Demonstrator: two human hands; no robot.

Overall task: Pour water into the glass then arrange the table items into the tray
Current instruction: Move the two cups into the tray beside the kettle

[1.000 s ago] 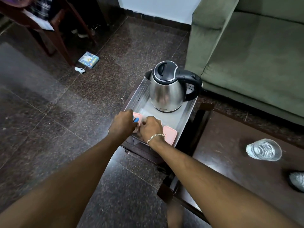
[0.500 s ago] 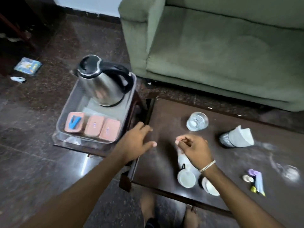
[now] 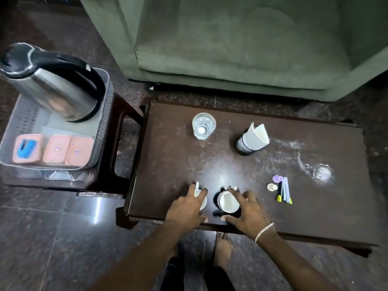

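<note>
Hands: both have come away from the tray and now reach over the dark table, each onto a white cup near the front edge.
Change: a moment ago they were at the pink boxes in the tray; the boxes look settled, so the cups seem to be next.
Far left of the hands: tray (image 3: pixel 102 114) on a side stool, holding the steel kettle (image 3: pixel 56 85) and three pink boxes (image 3: pixel 52 149) in a row.
Left hand (image 3: pixel 185 208): fingers loosely curled over the left cup (image 3: pixel 202 203), touching its rim; grip not yet firm, as far as can be told.
Right hand (image 3: pixel 246 210): fingers spread, thumb and fingertips around the right cup (image 3: pixel 228 203), which shows its white inside; a bracelet sits on the wrist.
Beyond the hands: glass (image 3: pixel 203 126) already holding water, standing well apart from them.
Beyond and right: dark holder with paper napkins (image 3: pixel 252 137).
Right of the hands: small sachets and stirrers (image 3: pixel 282 190), then a faint clear item, too blurred to name.
Table (image 3: pixel 168 154): several items still to move.
</note>
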